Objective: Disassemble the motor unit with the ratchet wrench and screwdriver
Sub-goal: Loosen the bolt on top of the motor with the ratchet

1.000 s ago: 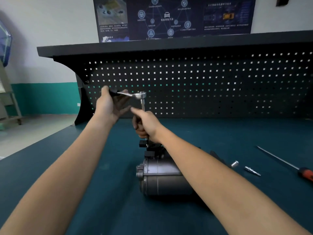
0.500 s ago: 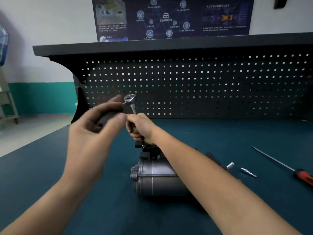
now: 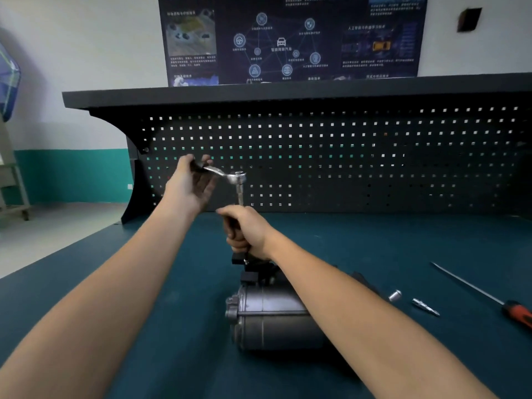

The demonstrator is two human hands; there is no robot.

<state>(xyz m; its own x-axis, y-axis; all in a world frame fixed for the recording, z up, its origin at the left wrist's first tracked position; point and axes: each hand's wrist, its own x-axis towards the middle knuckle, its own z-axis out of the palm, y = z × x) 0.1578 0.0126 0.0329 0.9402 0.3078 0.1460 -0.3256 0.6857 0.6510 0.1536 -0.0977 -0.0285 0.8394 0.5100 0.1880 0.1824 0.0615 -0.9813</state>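
Head view, disassembly in progress. The motor unit (image 3: 273,321) lies on its side on the teal tabletop (image 3: 187,355), its black bracket (image 3: 250,273) at the far end. The ratchet wrench (image 3: 227,174) is raised above that bracket, handle pointing left, with a slim extension bar (image 3: 240,197) dropping straight from its head toward the motor.

- Left hand (image 3: 188,187): grip closed on the dark end of the wrench handle, which is pinched between thumb and fingertips at the top of the hand while the palm stays open below.
- Right hand (image 3: 247,231): grip wrapped fully round the lower part of the extension bar, just above the bracket — the bar's tip and what it engages are hidden by the fist.

To the right of the motor, well apart from both hands, lie a small silver socket (image 3: 395,295), a metal bit (image 3: 425,306) just beside it, and the screwdriver (image 3: 480,290) with its red handle nearest the frame edge. A black pegboard (image 3: 345,156) backs the tabletop.
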